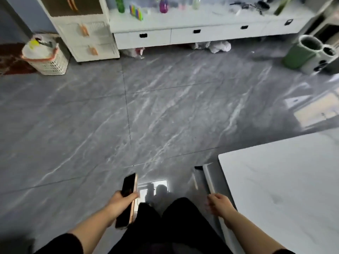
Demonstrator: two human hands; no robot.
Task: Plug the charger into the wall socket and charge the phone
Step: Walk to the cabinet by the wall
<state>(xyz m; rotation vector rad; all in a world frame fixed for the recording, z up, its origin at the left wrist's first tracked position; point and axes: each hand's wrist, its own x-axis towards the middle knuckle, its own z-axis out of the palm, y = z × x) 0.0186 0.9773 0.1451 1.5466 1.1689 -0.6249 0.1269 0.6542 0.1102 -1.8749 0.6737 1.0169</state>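
Observation:
My left hand [121, 200] grips a dark phone [127, 198] with a gold-coloured edge, held at my left thigh, screen black. My right hand [220, 203] hangs empty beside the corner of a white marble-look table [284, 189], fingers loosely apart and slightly blurred. No charger, cable or wall socket shows in the head view. My legs in black trousers fill the bottom centre.
Grey marbled floor tiles [156, 110] stretch ahead. A long white cabinet [183, 32] with drawers and bottles stands at the far wall. A white drawer unit [88, 37] and a laundry basket [45, 57] are far left. Green and white bins [302, 54] stand far right.

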